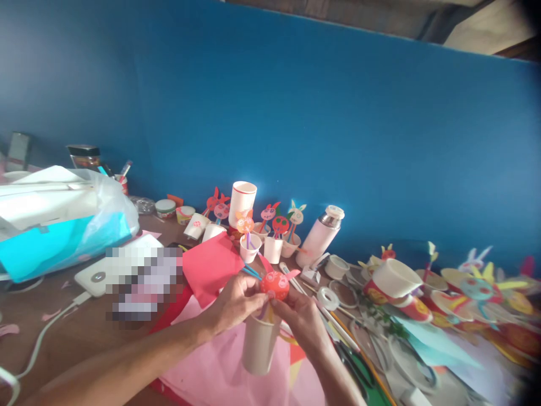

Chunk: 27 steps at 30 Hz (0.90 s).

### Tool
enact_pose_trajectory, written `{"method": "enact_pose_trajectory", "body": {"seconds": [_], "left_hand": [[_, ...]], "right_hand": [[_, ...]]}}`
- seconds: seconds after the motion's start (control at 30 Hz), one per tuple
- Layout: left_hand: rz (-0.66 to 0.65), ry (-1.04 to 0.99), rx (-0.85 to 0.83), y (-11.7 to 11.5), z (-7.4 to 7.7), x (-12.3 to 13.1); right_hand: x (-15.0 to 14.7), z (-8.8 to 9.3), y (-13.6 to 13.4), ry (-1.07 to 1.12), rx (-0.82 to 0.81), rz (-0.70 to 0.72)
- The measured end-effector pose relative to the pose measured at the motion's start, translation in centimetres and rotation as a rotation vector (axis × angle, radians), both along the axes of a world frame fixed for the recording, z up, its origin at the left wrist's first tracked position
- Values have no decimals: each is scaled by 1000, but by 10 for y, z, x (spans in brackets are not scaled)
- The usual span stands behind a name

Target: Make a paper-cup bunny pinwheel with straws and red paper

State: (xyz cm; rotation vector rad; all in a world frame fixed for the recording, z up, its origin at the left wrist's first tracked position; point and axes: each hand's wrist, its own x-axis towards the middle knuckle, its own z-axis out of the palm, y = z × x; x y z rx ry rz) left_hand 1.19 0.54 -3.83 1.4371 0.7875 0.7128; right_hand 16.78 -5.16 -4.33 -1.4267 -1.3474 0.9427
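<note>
Between my fingertips is a red paper bunny head (275, 285) with two pointed ears and a drawn face. My left hand (237, 304) pinches its left edge, while my right hand (299, 316) pinches the lower right. Strips below the head reach into an upright paper cup (260, 347), directly beneath my hands. The cup stands on pink paper (211, 361). Blue sticks (251, 272) show just behind my left fingers. How the head joins the strips is hidden by my fingers.
Finished bunny heads (270, 213) in small cups line the back by the wall. A pink thermos (320, 237) stands behind. Tape (328, 299), scissors (355, 361) and more cups crowd the right. Red paper (213, 265), a power bank (95, 275) and a plastic bag (114, 197) lie left.
</note>
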Motion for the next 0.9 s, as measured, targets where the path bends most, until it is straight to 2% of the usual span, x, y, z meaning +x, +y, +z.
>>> {"method": "enact_pose_trajectory", "body": {"seconds": [0.17,0.3,0.4,0.5,0.57,0.63,0.7,0.77,0.9], "left_hand": [[-28,-31,-15,0,-3,1],[-85,-45,2,0,2,-2],[22,-6,53,-1,10,-4],[170,67,208,-4,14,-5],[156,79,329,-8,10,-4],[82,72,414,-12,2,-2],[19,63,438,-15,-8,0],[16,50,461,-16,-15,2],[3,37,522,-18,-14,4]], "right_hand": [[0,3,-2,-19,-1,-11],[-1,11,-5,-144,-28,-78],[0,16,-6,-271,-21,-154],[2,18,-6,-412,7,-251],[2,18,-6,-492,40,-292],[1,17,-7,-545,75,-302],[0,16,-8,-605,115,-309],[-1,13,-8,-685,156,-328],[-3,7,-8,-832,208,-378]]}}
